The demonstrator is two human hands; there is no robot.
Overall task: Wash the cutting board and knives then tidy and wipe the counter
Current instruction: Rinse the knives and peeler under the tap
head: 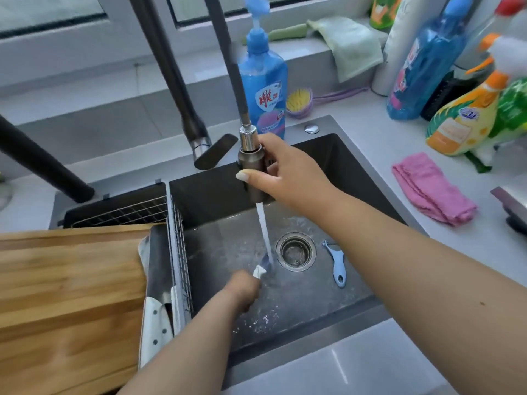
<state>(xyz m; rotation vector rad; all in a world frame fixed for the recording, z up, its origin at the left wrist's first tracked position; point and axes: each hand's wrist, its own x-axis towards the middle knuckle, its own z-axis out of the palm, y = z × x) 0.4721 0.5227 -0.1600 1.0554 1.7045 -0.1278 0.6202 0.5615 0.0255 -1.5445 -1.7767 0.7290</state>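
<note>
Knife update from my remote seat: it's low in the sink, just left of the drain, with the water stream landing right on the blade. Left hand has its fingers curled round the white handle; it's blurry, so I can't tell exactly how the thumb sits. Right hand is wrapped round the sprayer above the drain, thumb across the front.

Handling-wise, I'd guess it's light and stiff, but wet steel plus a smooth wet handle means slippery, and the edge is the obvious hazard. Handle only, firm full grip, blade pointed away.

Two more knives with white riveted handles sit in the rack left of the drain, handles toward me, so easy to grab. Board, further left again, looks heavy and rigid; probably needs both hands on its edges. Blue peeler lies just right of the drain, pink cloth on the counter beyond.
</note>
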